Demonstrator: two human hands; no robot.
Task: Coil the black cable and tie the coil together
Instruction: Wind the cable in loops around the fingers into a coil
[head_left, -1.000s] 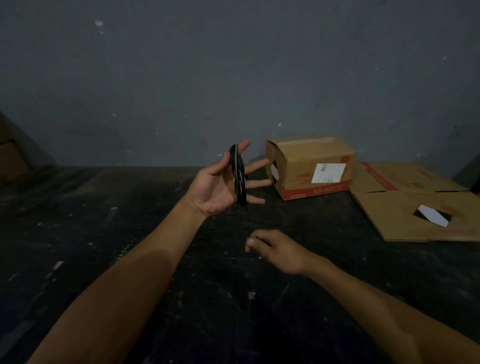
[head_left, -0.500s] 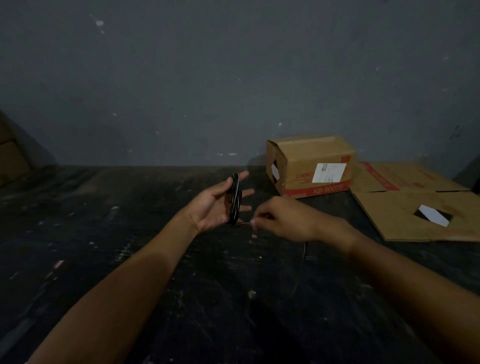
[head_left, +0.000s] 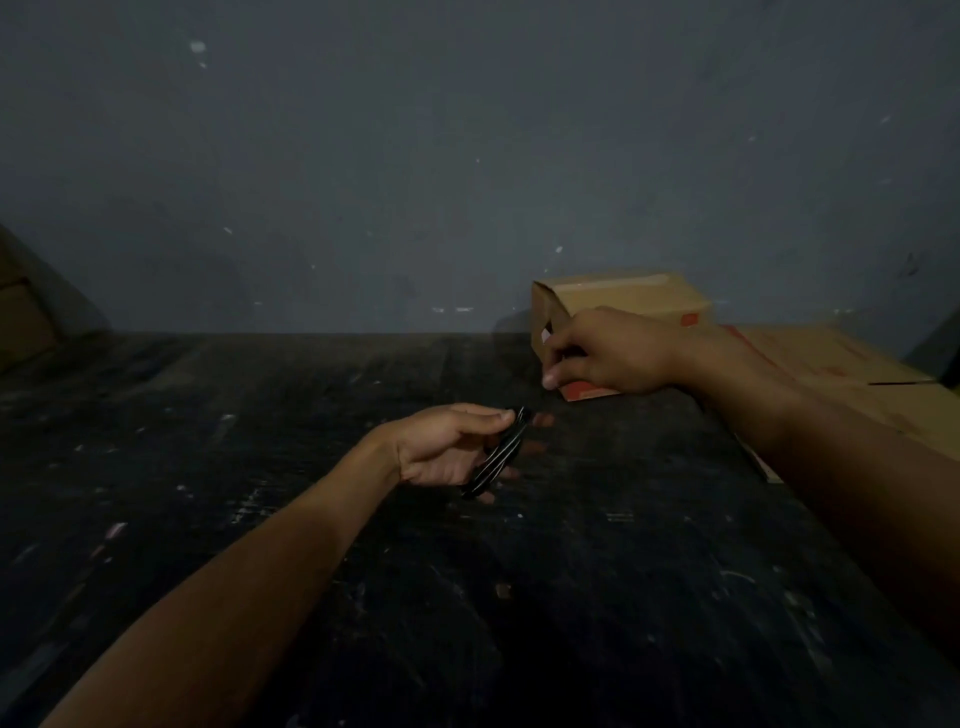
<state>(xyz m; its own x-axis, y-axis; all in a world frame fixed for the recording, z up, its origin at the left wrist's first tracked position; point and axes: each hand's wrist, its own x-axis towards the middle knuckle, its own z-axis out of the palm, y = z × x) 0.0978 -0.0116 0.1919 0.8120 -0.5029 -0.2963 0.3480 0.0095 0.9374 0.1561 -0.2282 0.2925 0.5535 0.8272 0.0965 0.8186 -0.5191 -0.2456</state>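
Left hand (head_left: 447, 447) — palm turned inward, thumb on top, fingers curled under, pinching the cable (head_left: 498, 454); forearm runs in from lower left. Right hand (head_left: 613, 353) — raised up and right of that grip, fingers bunched to a pinch, knuckles up; what it holds, cannot tell.

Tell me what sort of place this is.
Probably a storeroom or workshop: a scuffed, paint-flecked dark work surface, a bare grey wall, and a brown cardboard box beside flattened cardboard.

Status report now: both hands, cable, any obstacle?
Left hand shut on cable coil. Right hand raised, fingers pinched; contents unclear. Cardboard box behind, not blocking.
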